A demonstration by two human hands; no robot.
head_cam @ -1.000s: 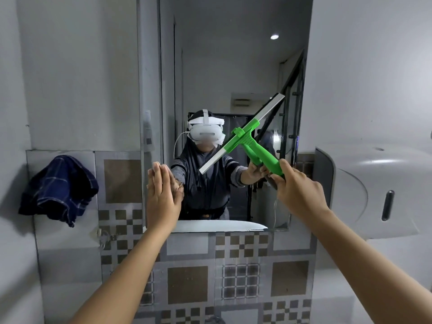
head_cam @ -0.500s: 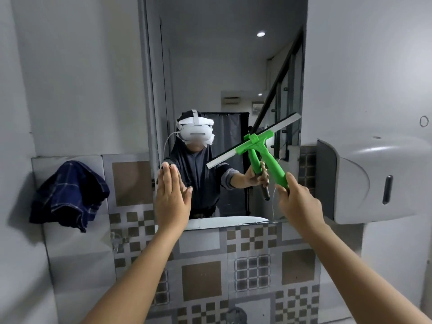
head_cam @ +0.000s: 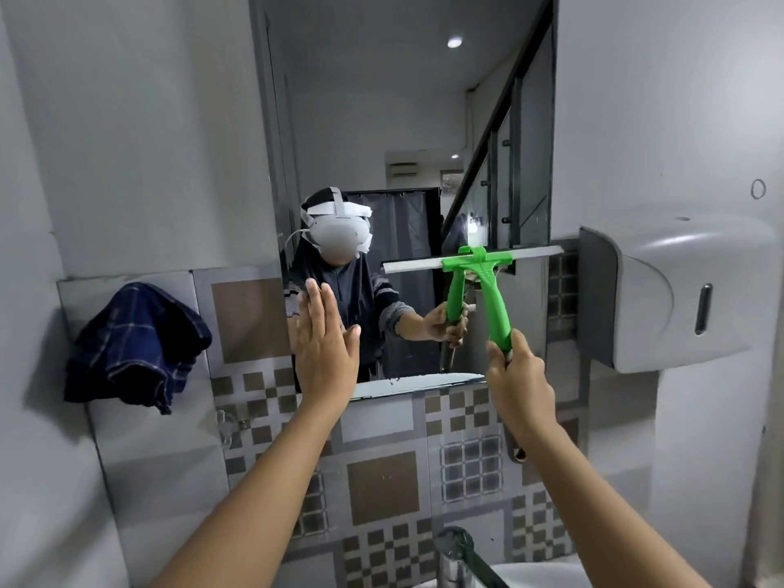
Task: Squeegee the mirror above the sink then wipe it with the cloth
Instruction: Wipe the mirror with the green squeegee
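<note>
One hand [head_cam: 515,375] grips squeegee [head_cam: 479,269]; other [head_cam: 324,345] flat, open.

Even, cool, moderately bright indoor light, no harsh hotspots. One round ceiling downlight [head_cam: 454,42] shows as a reflection in the mirror [head_cam: 382,120] at 12 o'clock, with a smaller lamp reflection deeper in. Soft shadow falls left and below the hanging dark cloth [head_cam: 135,345] at 9 o'clock. Mild sheen on the dispenser [head_cam: 687,290] top at 3 o'clock and on glossy wall tiles [head_cam: 373,485]. Strong wide-angle bend: walls and mirror edges bow toward the frame borders. Centre fairly sharp; tap [head_cam: 456,553] at 6 o'clock and forearms soft. Slight compression smear along the mirror's bottom edge.
</note>
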